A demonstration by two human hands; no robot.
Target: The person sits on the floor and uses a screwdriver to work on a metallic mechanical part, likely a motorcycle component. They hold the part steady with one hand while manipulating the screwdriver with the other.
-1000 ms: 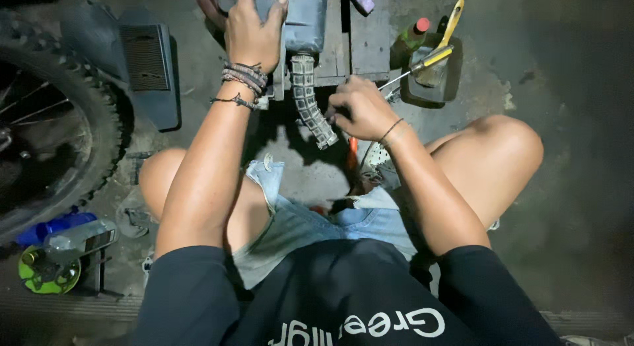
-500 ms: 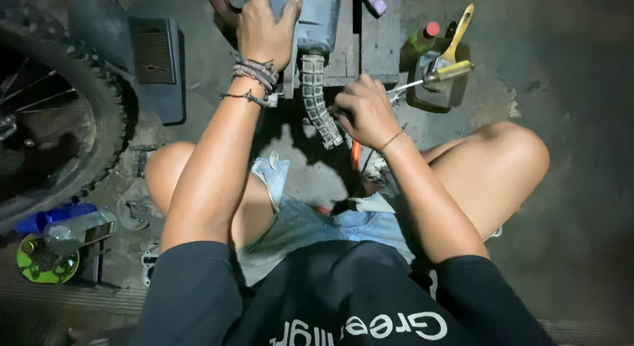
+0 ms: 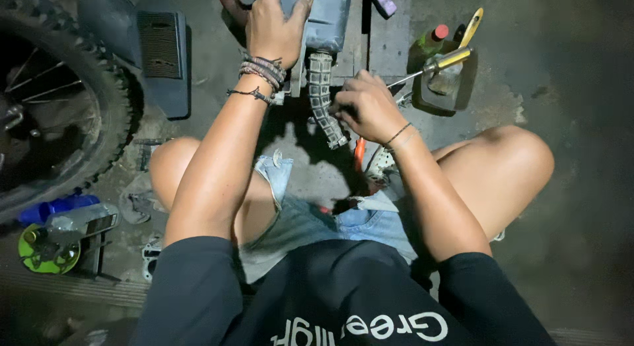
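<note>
I sit on the ground with knees apart, arms stretched forward. My left hand (image 3: 272,25) lies over a grey metal engine part (image 3: 327,19) at the top middle and grips it. A ribbed grey hose (image 3: 322,98) hangs down from that part toward me. My right hand (image 3: 365,107) is closed around the handle of a screwdriver (image 3: 439,60), beside the hose; its shaft runs up and right to a yellow end. Braided bands circle my left wrist and a thin one my right.
A knobby motorcycle tyre (image 3: 86,101) fills the left side, with a dark ribbed panel (image 3: 162,52) next to it. A bottle with a red cap (image 3: 432,38) stands at the top right. A blue bottle (image 3: 56,207) and a green disc (image 3: 46,250) lie at lower left.
My right hand has shifted slightly along the ribbed hose with the screwdriver, and the view has crept a little closer. The left hand stays on the engine part.
</note>
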